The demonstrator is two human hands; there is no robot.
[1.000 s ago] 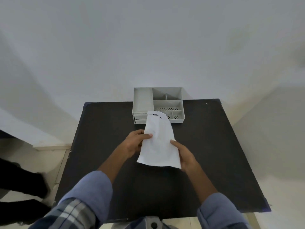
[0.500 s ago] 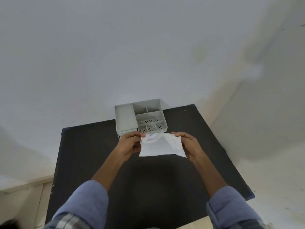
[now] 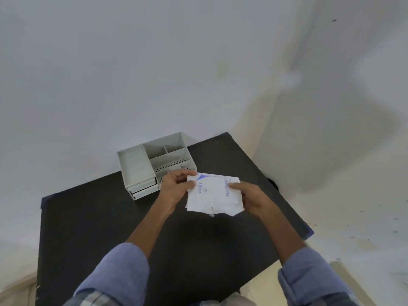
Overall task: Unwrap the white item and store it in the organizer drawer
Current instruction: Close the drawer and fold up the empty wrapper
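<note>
A white paper-wrapped item [image 3: 213,195] with blue print is held above the black table [image 3: 99,221], just in front of the organizer. My left hand [image 3: 175,187] pinches its upper left corner. My right hand [image 3: 250,198] grips its right edge. The wrapping's lower edge looks torn and crumpled. The grey organizer [image 3: 141,171] stands at the table's far edge against the wall, with open top compartments and two shut drawers [image 3: 144,189] at its front left. My left hand hides part of the organizer's front.
White walls close in behind and to the right of the table. The table's right edge [image 3: 293,208] drops to a pale floor. A dark spot [image 3: 272,183] shows at the wall by the table's right side.
The view has tilted and shifted, so the table sits lower left. The wrapped item has been turned in my hands so its blue-printed face shows, and its lower edge now looks torn.
</note>
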